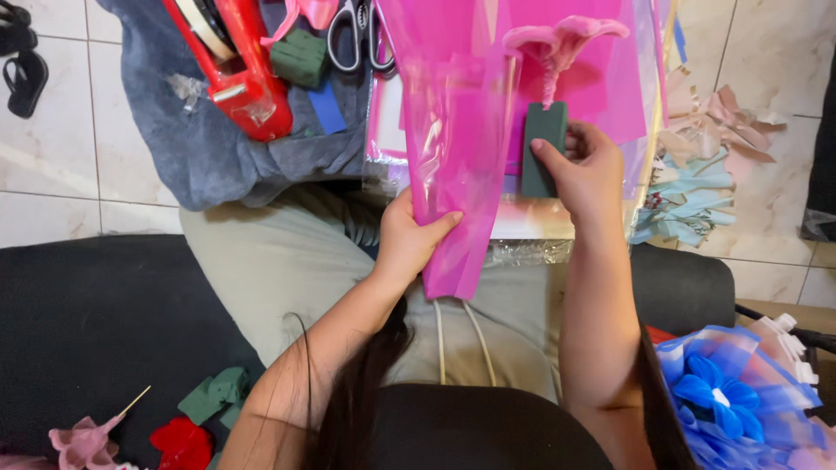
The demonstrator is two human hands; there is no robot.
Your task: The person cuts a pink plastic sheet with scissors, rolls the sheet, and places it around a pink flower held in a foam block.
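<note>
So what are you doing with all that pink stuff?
A person sits with craft things spread about. The left hand grips a sheet of clear pink wrap. The right hand holds a dark green foam block with a pink paper flower stuck in its top. Scissors and a red tape dispenser lie nearby.

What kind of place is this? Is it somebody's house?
Probably a home craft corner, on a dark couch over a tiled floor. Scissors, a red tape dispenser and a blue ribbon bouquet suggest gift flower making.
</note>
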